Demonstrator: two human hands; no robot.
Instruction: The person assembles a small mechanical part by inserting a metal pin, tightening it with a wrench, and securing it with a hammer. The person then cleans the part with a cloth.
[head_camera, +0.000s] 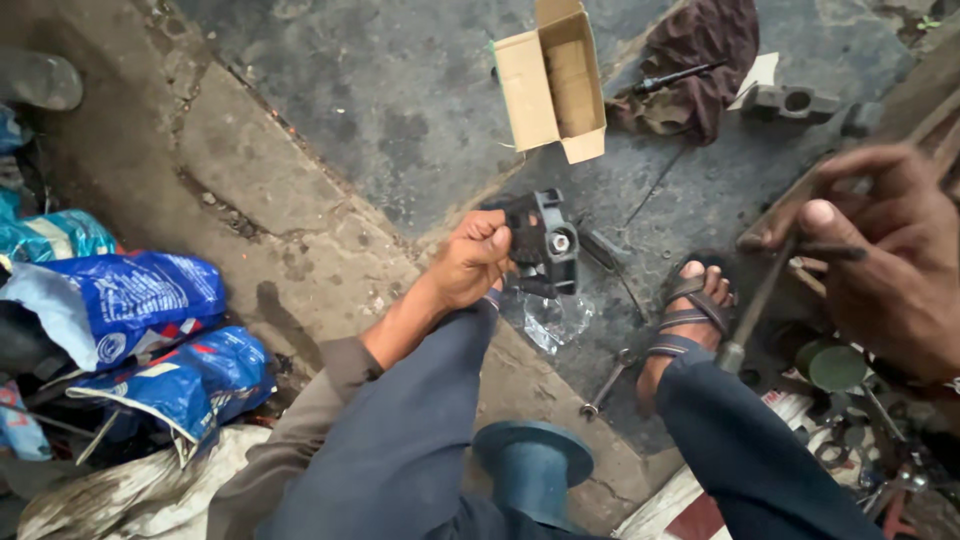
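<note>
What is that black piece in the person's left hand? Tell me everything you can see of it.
The black part looks like moulded plastic or dark metal, blocky, with a raised frame and a pale round fitting at its centre. The left hand grips it by its left side and holds it up above the concrete floor, over a crumpled clear plastic wrapper. Nothing else touches it.

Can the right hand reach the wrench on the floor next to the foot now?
Probably not at once: the right hand already holds a thin rod, though the wrench lies uncovered.
</note>
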